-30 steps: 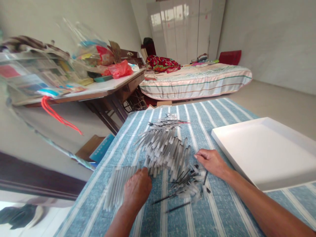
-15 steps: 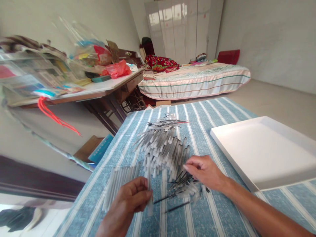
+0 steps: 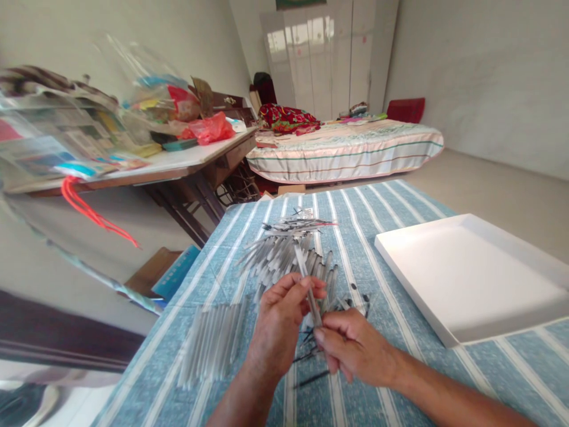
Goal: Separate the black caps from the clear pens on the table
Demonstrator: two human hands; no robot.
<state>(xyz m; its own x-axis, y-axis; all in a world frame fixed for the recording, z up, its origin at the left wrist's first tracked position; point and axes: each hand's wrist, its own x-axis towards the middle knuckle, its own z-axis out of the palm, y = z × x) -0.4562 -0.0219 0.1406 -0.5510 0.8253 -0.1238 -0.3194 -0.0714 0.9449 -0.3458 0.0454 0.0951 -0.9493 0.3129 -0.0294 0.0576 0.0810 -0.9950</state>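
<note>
Pen (image 3: 301,263), pale and translucent, is held up above the striped table, slanting from its far tip down toward the person, with 2 hands on it. The left hand (image 3: 280,317) pinches it around the middle between thumb and fingers, the other fingers curled in behind. The right hand (image 3: 358,344) pinches its near end between thumb and forefinger, the remaining fingers bent underneath; what lies inside that grip cannot be told.

Just beyond the hands, and partly hidden by them, a pile of pens (image 3: 273,261) spreads over the cloth. Below and beside the right hand lie thin black pieces (image 3: 311,378), partly covered by it. To the left of the left hand, a row of clear tubes (image 3: 211,344) lies side by side, apart from the pile. Past the pile is a heap of thin dark sticks (image 3: 296,225), with 1 reddish piece at its right.

The blue tablecloth (image 3: 351,409) has white stripes and carries all of these. Well to the right of the pile rests a shallow white tray (image 3: 471,279).

Farther out, a side table (image 3: 178,169) at the left bears a red plastic bag (image 3: 211,128), and red cords (image 3: 98,213) hang over its edge. A bed (image 3: 347,163) stands beyond, before a pale wardrobe (image 3: 322,71).
</note>
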